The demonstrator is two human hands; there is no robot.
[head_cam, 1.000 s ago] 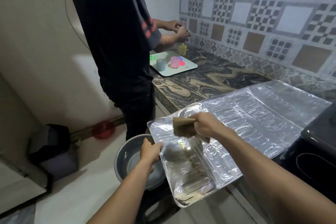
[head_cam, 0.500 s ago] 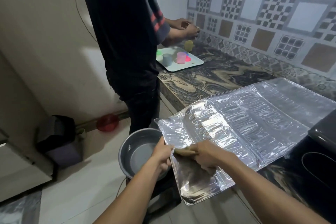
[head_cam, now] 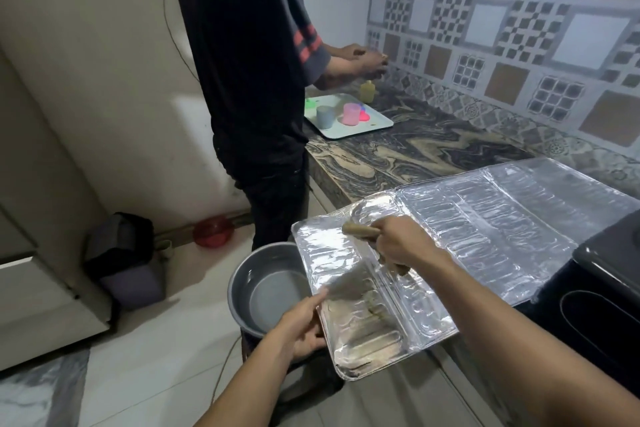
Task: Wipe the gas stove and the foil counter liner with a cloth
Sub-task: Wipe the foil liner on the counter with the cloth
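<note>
The silver foil counter liner lies across the marbled counter, its left end sticking out past the counter edge. My left hand grips that overhanging end at its left rim. My right hand is closed on a brown cloth, pressed on the liner's upper left part. Brownish smears show on the foil near the front end. The black gas stove sits at the right edge, partly cut off.
A grey basin stands on the floor below the liner's overhang. Another person in dark clothes stands at the counter's far left by a white tray with coloured cups. A dark bag and red bowl lie by the wall.
My right hand has slid the cloth from the liner's front left edge up toward its far end. My left hand has shifted lower along the rim.
</note>
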